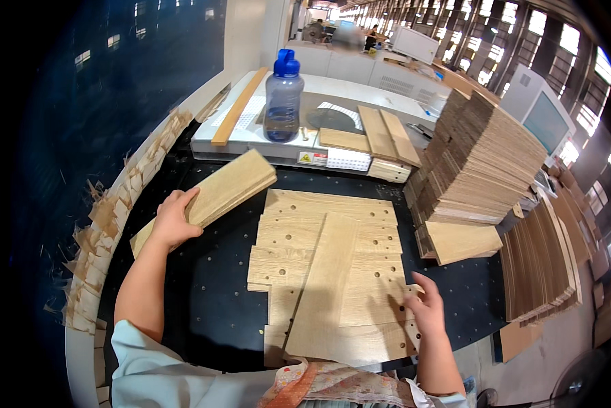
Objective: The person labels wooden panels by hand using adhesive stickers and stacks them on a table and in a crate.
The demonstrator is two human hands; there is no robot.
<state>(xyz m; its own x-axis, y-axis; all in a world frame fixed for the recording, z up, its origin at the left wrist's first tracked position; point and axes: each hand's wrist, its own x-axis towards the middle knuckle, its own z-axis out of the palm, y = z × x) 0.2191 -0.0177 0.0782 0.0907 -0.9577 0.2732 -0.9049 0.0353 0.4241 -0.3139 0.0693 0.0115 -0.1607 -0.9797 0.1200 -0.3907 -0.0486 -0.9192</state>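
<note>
Bottle [283, 109] and tall board pile [479, 163] beyond left hand [176, 219], grip around planks [236, 185], and right hand [426, 307], grip parted.

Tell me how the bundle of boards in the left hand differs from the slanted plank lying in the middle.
The bundle is layered, while the plank looks like a single piece. The left hand grips the bundle; no hand touches the plank, which lies on drilled boards. The bundle slants more sideways, whereas the plank runs more front to back. Both are pale and wood-coloured, with long straight edges.
</note>
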